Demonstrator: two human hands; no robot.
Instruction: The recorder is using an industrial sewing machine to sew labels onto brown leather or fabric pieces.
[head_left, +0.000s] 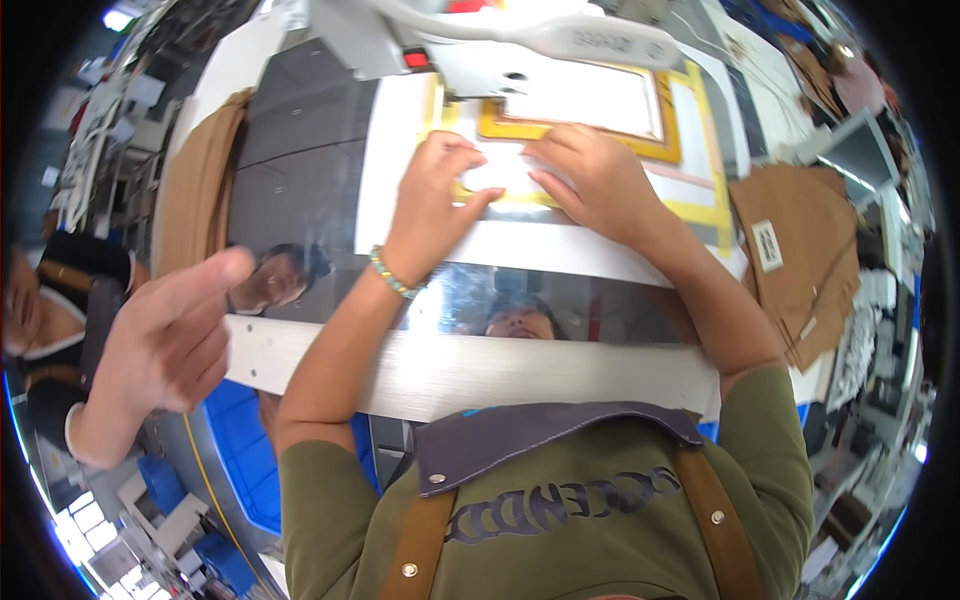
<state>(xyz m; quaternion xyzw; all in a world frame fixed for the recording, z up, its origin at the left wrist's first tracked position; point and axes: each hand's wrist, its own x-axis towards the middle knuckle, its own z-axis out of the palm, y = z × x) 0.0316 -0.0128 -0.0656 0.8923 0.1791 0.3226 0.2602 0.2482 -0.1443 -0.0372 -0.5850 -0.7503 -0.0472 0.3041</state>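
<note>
My left hand (440,195) rests on a white board with yellow edging strips (400,215), its thumb stretched away from the bent fingers. Across from it, my right hand (600,185) lies with fingers and thumb apart, the fingertips by the near edge of a yellow rectangular frame (668,148). Neither hand visibly grips anything; small details under the fingertips are blurred. Just beyond my hands hangs the white head of a machine, probably a sewing machine (480,70), with a red light on it.
A co-worker's pointing hand (170,340) reaches in from the left. Folded brown fabric (200,180) lies on the left of the shiny table, and brown fabric pieces with a white label (800,250) lie on the right. A blue bin (245,460) sits below the metal front edge (480,375).
</note>
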